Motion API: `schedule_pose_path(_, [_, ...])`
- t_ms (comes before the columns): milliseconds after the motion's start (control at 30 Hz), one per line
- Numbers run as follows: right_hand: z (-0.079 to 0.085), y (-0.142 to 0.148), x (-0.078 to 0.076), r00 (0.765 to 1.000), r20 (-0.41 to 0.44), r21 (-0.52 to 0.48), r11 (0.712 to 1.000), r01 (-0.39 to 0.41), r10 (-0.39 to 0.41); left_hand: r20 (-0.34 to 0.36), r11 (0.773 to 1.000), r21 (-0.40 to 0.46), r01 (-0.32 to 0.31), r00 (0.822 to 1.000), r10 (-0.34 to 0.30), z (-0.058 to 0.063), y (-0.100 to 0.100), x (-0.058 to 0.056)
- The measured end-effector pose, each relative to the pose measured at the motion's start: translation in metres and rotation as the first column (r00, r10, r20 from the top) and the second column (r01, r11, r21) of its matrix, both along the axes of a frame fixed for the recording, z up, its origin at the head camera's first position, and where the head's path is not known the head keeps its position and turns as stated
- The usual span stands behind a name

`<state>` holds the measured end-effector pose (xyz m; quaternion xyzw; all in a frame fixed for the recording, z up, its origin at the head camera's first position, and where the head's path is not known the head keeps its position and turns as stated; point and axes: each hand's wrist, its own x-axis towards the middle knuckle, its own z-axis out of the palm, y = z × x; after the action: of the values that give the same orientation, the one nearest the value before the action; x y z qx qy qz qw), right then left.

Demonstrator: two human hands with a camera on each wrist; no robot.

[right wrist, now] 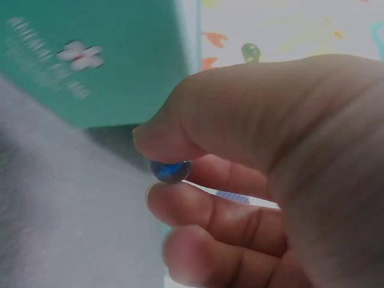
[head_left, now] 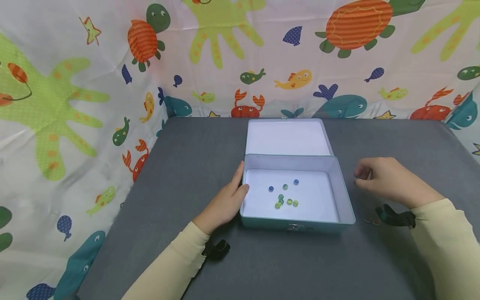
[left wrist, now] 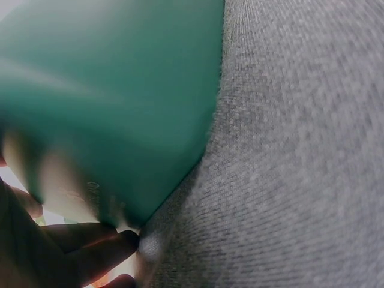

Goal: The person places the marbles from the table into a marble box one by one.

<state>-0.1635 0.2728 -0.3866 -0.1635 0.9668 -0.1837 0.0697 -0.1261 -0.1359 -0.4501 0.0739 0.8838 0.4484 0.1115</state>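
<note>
An open metal box (head_left: 292, 225) with a teal outside and a white inside stands on the grey table. Several glass marbles (head_left: 289, 201), some blue and some green-yellow, lie on its floor. My left hand (head_left: 223, 204) holds the box's left wall, thumb over the rim and fingers along the outside; the left wrist view has the fingers (left wrist: 99, 249) against the teal side. Right of the box and above the table, my right hand (head_left: 390, 181) pinches a clear marble with a blue swirl (right wrist: 171, 170) between thumb and fingertips.
Behind the box its hinged lid (head_left: 286, 136) lies back, white side up. A few small glass marbles (head_left: 376, 222) are on the table below my right wrist, partly blocked by the wrist camera (head_left: 395, 216). A cloth with sea animals (head_left: 225, 50) hangs behind the grey table (head_left: 202, 146).
</note>
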Motion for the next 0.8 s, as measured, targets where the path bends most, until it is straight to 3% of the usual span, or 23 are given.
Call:
schedule_pose_path(433, [0.037,-0.044,-0.016,1.0,-0.02,-0.038,0.999,-0.022,0.022,-0.007,1.0,-0.001,0.002,1.0,-0.002,-0.001,0.0,-0.001])
schedule_pose_path(800, [0.036,-0.082,-0.026,0.998,-0.003,-0.075,0.995,-0.063,0.063,-0.003,1.0,-0.003,0.004,1.0,-0.004,0.0,0.0,-0.001])
